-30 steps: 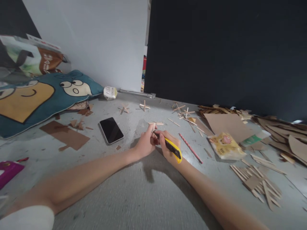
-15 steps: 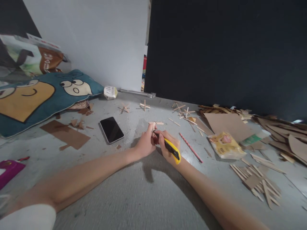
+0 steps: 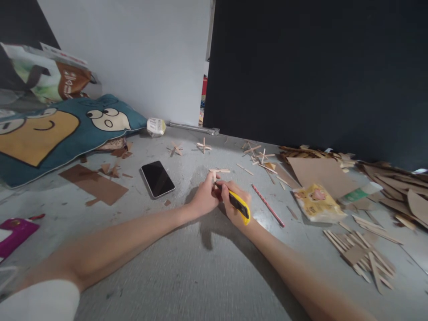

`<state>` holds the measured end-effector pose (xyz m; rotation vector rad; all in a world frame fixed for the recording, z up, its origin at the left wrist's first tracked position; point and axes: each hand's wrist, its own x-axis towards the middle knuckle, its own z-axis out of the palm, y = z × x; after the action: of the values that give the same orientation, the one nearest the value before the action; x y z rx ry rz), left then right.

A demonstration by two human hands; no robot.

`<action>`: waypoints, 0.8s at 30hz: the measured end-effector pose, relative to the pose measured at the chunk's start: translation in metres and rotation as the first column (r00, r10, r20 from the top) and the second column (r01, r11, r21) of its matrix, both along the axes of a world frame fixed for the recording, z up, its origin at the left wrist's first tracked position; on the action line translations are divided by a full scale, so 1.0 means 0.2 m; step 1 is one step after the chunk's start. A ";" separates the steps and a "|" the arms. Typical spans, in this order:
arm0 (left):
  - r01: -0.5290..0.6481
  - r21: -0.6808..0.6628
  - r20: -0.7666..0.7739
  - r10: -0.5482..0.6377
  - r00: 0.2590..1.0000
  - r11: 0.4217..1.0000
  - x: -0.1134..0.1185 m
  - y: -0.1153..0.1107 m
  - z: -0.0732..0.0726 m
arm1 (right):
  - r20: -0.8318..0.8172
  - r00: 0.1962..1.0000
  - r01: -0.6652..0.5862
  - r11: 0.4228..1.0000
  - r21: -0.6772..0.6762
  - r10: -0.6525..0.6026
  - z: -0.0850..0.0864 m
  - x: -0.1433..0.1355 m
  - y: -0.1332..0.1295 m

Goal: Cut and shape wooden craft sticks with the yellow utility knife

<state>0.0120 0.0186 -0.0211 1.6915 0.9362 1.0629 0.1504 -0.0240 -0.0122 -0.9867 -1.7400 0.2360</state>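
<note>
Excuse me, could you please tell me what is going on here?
A person is working at a grey table with both hands. The right hand grips a yellow and black utility knife, its tip close to the left hand, which holds small wooden sticks. Whether the blade is cutting is too small to tell. Crossed-stick pieces stand beyond the hands, a phone lies to the left, and a striped pencil to the right.

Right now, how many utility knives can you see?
1: the yellow utility knife, held in the right hand, its front end close to the left hand, which grips a wooden stick. Another could be hidden under the cardboard pile.
</note>
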 end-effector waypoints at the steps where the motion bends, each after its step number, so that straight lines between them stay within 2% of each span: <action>1: 0.018 -0.005 0.012 -0.018 1.000 1.000 0.00 0.00 0.00 | -0.006 1.000 0.004 1.000 -0.006 -0.004 0.00 0.00 0.00; 4: 0.104 0.024 0.033 -0.104 0.994 0.994 0.00 -0.01 0.02 | -0.032 0.999 0.009 1.000 -0.025 -0.009 0.01 0.02 0.01; 7: 0.134 0.062 -0.008 -0.134 0.991 0.989 -0.01 -0.01 0.03 | -0.038 0.999 0.014 0.997 -0.079 -0.017 0.02 0.04 0.02; 11: 0.103 0.085 -0.063 -0.098 0.993 0.991 -0.01 -0.01 0.04 | -0.049 0.998 0.020 0.990 -0.139 -0.027 0.03 0.05 0.02; 18: 0.053 -0.037 -0.015 -0.053 0.998 0.998 0.00 -0.02 0.04 | -0.066 0.997 0.027 0.992 -0.119 -0.035 0.00 0.02 0.01; 24: 0.020 0.023 -0.059 -0.018 0.998 1.000 0.01 -0.01 0.03 | -0.057 0.997 0.052 0.992 -0.114 -0.059 -0.01 0.02 0.02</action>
<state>0.0139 0.0160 -0.0154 1.7559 0.9461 1.0203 0.1538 -0.0207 -0.0150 -1.0976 -1.6569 0.3276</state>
